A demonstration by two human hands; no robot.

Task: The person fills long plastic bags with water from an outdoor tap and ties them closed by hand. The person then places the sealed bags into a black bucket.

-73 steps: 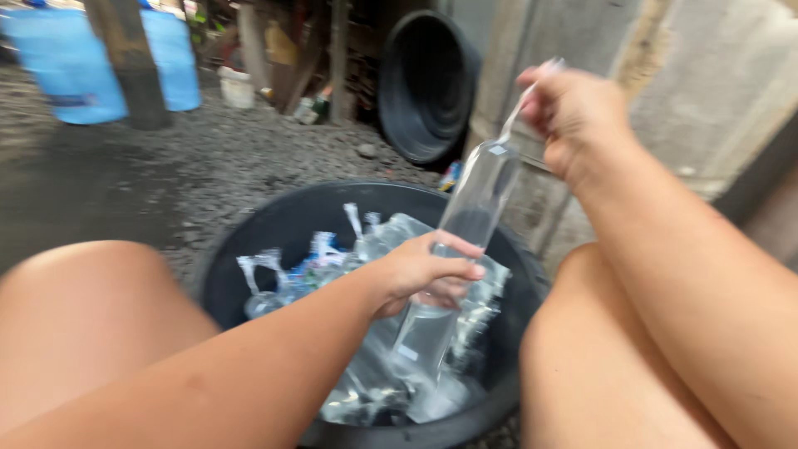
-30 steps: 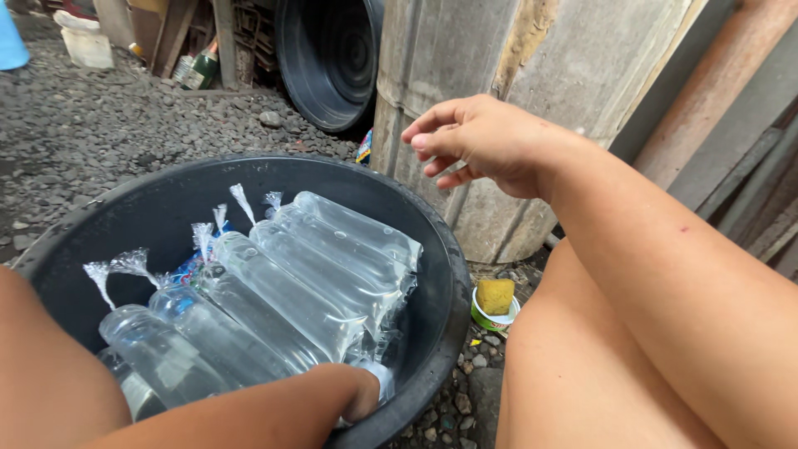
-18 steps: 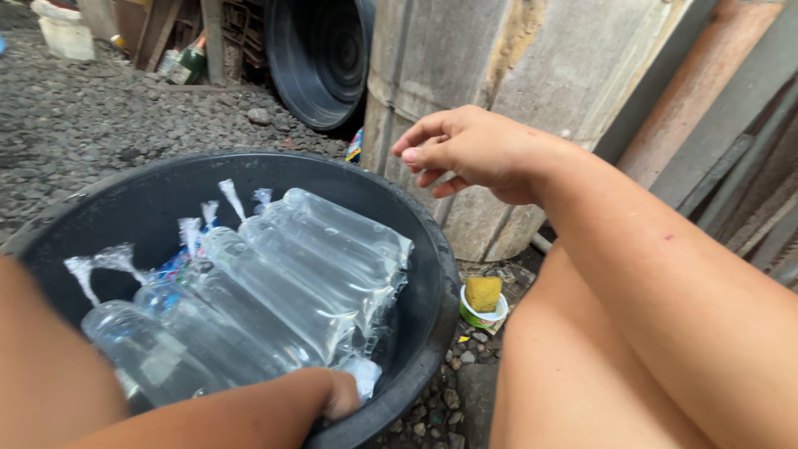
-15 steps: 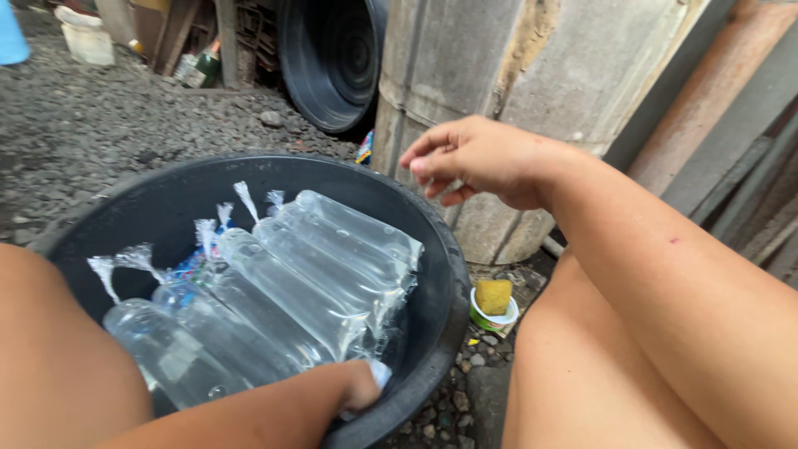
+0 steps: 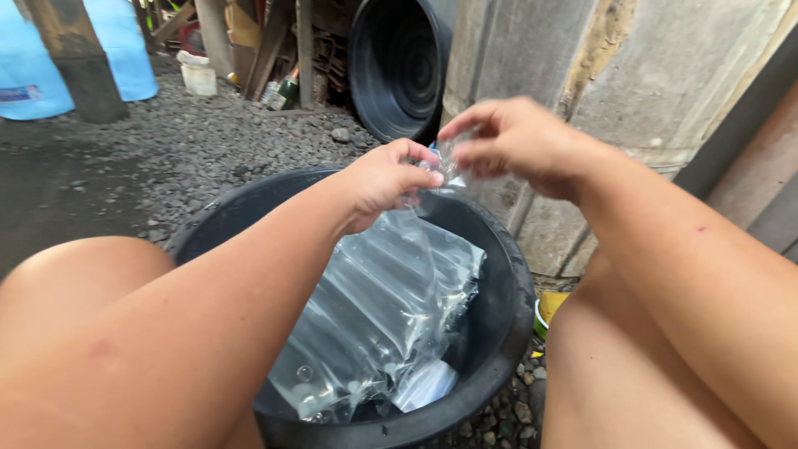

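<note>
A clear plastic bag filled with water (image 5: pixel 378 312) hangs over a black round tub (image 5: pixel 511 320) between my knees. My left hand (image 5: pixel 386 179) grips the bag's twisted top, fingers closed around it. My right hand (image 5: pixel 515 141) pinches the same top from the right, thumb and fingers closed on the plastic. More water-filled bags (image 5: pixel 424 382) lie in the tub under the hanging one, mostly hidden by it and by my left arm.
Gravel ground (image 5: pixel 208 158) spreads to the left. A second black tub (image 5: pixel 399 66) leans against a grey concrete post (image 5: pixel 582 83) behind. A blue container (image 5: pixel 125 50) and a wooden post (image 5: pixel 75 58) stand far left. A small yellow object (image 5: pixel 549 308) lies by the tub.
My left hand rose from the bottom of the tub and lifted a bag by its top. My right hand, earlier empty above the rim, now pinches that top.
</note>
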